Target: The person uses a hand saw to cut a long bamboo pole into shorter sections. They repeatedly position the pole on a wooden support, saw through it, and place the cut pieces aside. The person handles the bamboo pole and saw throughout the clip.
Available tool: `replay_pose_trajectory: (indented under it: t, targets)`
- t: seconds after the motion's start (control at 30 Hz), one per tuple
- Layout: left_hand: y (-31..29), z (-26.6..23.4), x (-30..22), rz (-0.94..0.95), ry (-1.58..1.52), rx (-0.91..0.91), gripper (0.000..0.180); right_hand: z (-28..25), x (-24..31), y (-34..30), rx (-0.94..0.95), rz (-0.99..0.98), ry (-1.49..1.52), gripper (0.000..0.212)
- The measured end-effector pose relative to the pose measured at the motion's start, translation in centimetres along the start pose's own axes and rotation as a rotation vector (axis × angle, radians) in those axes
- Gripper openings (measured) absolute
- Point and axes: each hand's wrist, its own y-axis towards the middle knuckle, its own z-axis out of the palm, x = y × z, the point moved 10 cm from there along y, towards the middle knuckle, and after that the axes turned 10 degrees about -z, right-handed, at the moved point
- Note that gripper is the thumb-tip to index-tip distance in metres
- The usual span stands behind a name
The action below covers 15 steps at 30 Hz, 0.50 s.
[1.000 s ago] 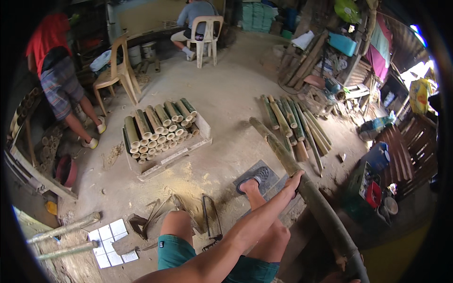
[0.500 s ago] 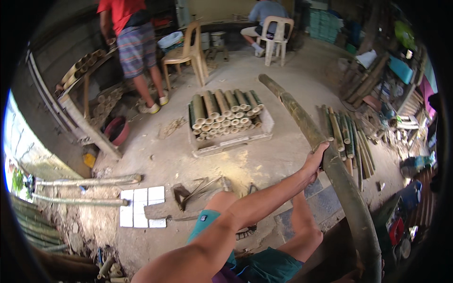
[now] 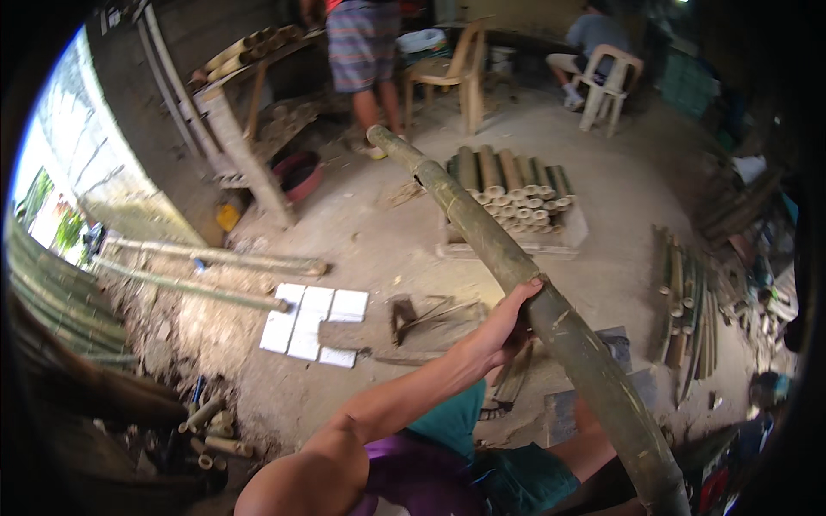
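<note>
A long, thick green bamboo pole (image 3: 594,357) runs slantwise from the lower right edge up to the middle of the view. My left hand (image 3: 514,320) is closed round it about midway, thumb on top, with the arm stretched out from below. The pole's far end (image 3: 379,136) points toward the back, raised over the floor. Its near end passes out at the lower edge, beside my bent leg (image 3: 589,443). My right hand cannot be made out.
Cut bamboo tubes (image 3: 508,181) fill a low crate beyond the pole. More bamboo pieces (image 3: 684,301) lie at right. White tiles (image 3: 305,322), a small wooden stand (image 3: 403,320) and two long poles (image 3: 215,258) lie left. One person (image 3: 366,52) stands; another (image 3: 598,39) sits behind chairs.
My view has turned left, so the room appears shifted to the right. The bamboo pole's far end has swung left with my left hand still gripping it.
</note>
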Motion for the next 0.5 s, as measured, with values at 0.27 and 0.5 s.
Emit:
replay_pose_trajectory:
  t: [0.27,0.5]
  targets:
    - [-10.2,-16.0,1.4,0.13,-0.281,-0.341,0.052,1.9,-6.6,-4.8,-0.003,0.436,0.085,0.07]
    - [-20.1,-30.8,-1.5,0.387,-0.405,-0.653,0.058,5.9,-15.3,-8.3,0.043,0.721,0.226,0.064]
